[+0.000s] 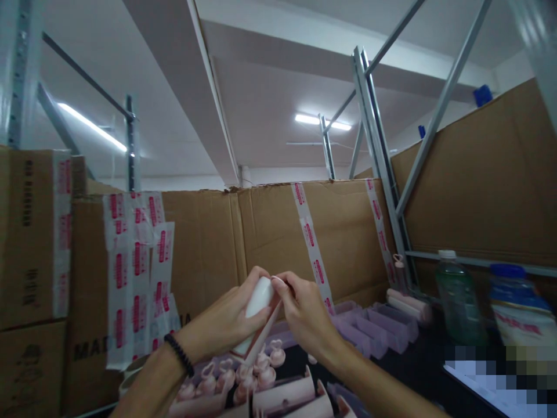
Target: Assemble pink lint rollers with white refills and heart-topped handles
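My left hand (248,316), with a dark beaded band at the wrist, is wrapped round a smooth white case (260,297). The thumb and fingers of my right hand (300,302) pinch the edge of a thin pale pink piece (265,330) that stands at an angle along the case. Where the two parts meet is partly covered by my fingers. Below the hands lie several pink heart-topped pieces (226,374) and long pink half-round shells (285,395).
Purple translucent trays (376,328) stand right of centre behind my right arm. Further right are a green bottle (461,299), a blue-lidded container (522,307) and a partly blurred flat bright object (483,383). Cardboard walls (274,232) and metal posts enclose the dark table (418,368).
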`<state>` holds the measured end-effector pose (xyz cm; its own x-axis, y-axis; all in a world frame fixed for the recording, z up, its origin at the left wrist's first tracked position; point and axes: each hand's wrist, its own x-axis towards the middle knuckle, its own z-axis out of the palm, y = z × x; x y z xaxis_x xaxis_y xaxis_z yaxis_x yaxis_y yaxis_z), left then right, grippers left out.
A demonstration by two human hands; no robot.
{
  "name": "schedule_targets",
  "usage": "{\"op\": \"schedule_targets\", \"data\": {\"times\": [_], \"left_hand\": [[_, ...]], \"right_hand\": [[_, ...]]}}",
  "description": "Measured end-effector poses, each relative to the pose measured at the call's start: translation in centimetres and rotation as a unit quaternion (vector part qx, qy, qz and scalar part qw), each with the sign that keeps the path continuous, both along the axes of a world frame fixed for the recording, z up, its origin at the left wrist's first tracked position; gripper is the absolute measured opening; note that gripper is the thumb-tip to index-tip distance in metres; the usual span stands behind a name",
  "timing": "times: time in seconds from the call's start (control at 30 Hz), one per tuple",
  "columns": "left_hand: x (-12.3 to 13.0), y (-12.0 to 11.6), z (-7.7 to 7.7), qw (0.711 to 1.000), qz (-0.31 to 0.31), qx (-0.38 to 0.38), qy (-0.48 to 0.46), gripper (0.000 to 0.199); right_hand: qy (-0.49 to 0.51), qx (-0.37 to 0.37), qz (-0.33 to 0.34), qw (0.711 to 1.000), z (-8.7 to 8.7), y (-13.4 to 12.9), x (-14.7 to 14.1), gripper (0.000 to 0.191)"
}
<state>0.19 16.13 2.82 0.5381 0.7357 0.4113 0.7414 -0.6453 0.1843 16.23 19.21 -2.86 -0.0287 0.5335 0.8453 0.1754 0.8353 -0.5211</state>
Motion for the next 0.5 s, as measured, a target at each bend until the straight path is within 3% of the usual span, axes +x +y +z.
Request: {"op": "schedule_targets", "data": {"times": [0.5], "left_hand": [[0.37,0.2,-0.6,0.999,-0.028,-0.011,-0.02,0.025]], "right_hand": [[-0.008,-0.032,-0.012,0.999,-0.09,0.3,0.71,0.028]]}}
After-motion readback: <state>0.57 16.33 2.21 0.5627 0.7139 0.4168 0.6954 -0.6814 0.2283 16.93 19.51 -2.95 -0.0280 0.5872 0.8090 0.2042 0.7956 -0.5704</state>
